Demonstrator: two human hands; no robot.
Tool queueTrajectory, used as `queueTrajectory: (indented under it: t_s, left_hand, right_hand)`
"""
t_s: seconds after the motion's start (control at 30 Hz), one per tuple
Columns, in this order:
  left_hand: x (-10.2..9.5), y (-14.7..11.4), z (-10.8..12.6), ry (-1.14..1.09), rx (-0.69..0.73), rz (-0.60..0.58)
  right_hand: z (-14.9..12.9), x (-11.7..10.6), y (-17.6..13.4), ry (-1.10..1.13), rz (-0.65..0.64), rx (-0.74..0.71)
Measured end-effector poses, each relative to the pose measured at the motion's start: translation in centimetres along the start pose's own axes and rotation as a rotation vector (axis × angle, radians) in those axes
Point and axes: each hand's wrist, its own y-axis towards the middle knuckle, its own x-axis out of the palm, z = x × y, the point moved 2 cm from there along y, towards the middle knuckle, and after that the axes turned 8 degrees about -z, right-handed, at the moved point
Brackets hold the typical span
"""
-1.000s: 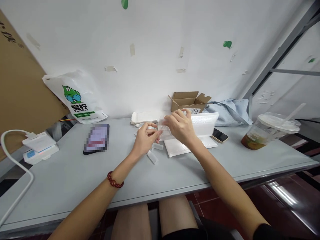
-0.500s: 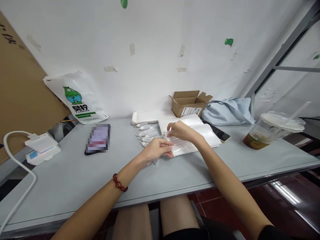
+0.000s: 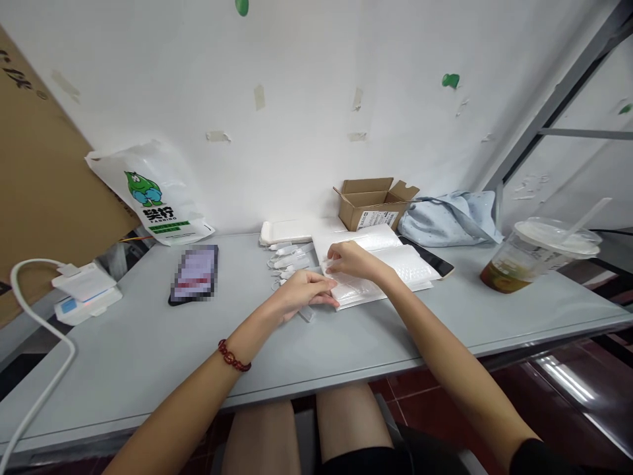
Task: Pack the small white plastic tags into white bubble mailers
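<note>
A small pile of white, shiny bubble mailers (image 3: 395, 265) lies on the grey table in front of me. My left hand (image 3: 307, 295) pinches the near left corner of the top mailer between thumb and fingers. Just beyond it, my right hand (image 3: 349, 258) is bent over the left edge of the same mailer, its fingertips closed on that edge and partly hidden. Several small white tubes with loops (image 3: 293, 258) lie to the left of the mailers, some behind my left hand. One clear-ended tube (image 3: 307, 314) sticks out below that hand.
Behind the mailers stand an open cardboard box (image 3: 370, 204) and a stack of white packs (image 3: 284, 232). A dark phone (image 3: 435, 260), a light-blue cloth bag (image 3: 452, 218) and a drink cup (image 3: 524, 257) sit right. Left are another phone (image 3: 195, 274), a plastic bag (image 3: 153, 198) and a white charger (image 3: 86, 290).
Both hands have shifted slightly left, still at the mailer's left edge. The mailer's top sheet lies a little differently, and more of the tube below my left hand shows.
</note>
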Motion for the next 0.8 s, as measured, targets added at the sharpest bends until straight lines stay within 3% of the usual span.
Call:
queueTrajectory:
  t_s: [0.17, 0.27, 0.37, 0.47, 0.53, 0.67, 0.8]
  left_hand:
    - [0.1, 0.0, 0.5, 0.122, 0.043, 0.018]
    - [-1.1, 0.0, 1.0, 0.166, 0.112, 0.13]
    - [-4.3, 0.1, 1.4, 0.288, 0.245, 0.386]
    - [-8.6, -0.1, 1.4, 0.698, 0.342, 0.781]
    - [-11.3, 0.0, 1.0, 0.894, 0.34, 0.925]
    - [-15.0, 0.4, -0.1, 0.989, 0.296, 0.981]
    - [-15.7, 1.2, -0.9, 1.029, 0.314, 0.873]
  right_hand:
    - [0.3, 0.0, 0.3, 0.034, 0.034, -0.037]
    - [0.4, -0.1, 0.5, 0.014, 0.117, -0.064]
    - [0.5, -0.2, 0.7, -0.04, 0.208, -0.076]
    - [0.8, -0.1, 0.9, -0.069, 0.241, -0.06]
    - [1.0, -0.1, 1.0, -0.091, 0.257, -0.053]
    - [1.0, -0.1, 0.9, -0.108, 0.277, -0.055]
    - [0.6, -0.3, 0.7, -0.117, 0.287, -0.055]
